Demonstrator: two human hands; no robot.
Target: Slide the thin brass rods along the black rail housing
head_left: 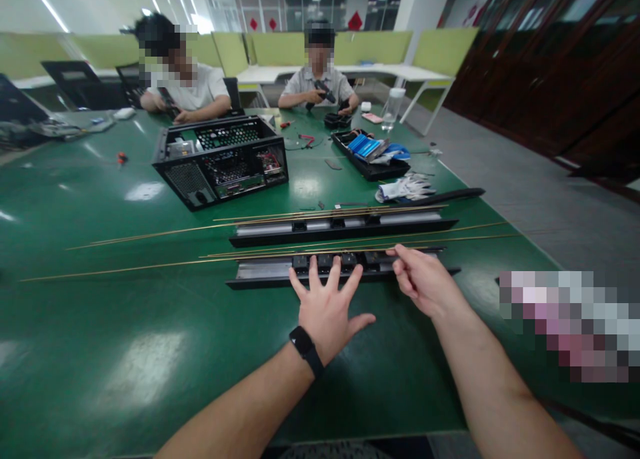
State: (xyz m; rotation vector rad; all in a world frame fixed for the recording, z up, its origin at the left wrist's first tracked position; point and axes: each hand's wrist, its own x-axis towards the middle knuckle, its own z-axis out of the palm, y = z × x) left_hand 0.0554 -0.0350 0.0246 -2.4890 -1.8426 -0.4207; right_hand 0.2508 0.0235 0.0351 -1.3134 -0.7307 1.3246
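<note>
My left hand (pixel 327 309), with a black watch on its wrist, is spread flat. Its fingertips rest on black blocks (pixel 326 261) set in the nearer long channel (pixel 263 270), which has black edges and a silvery inside. Several thin brass-coloured rods (pixel 225 254) run lengthwise along this channel and stick out past its ends. Toward the channel's right end, my right hand (pixel 420 279) is closed, thumb and forefinger pinched at a rod; the exact grip is partly hidden. Just beyond lies a second, similar channel (pixel 345 231) with more rods along it.
An open black computer case (pixel 225 169) stands beyond, left of a black tray (pixel 383 172) with blue items. White gloves (pixel 405 188) lie near a black strip (pixel 450 196). Two people sit across the green table (pixel 100 326), handling dark parts. A clear bottle (pixel 393 109) stands far right.
</note>
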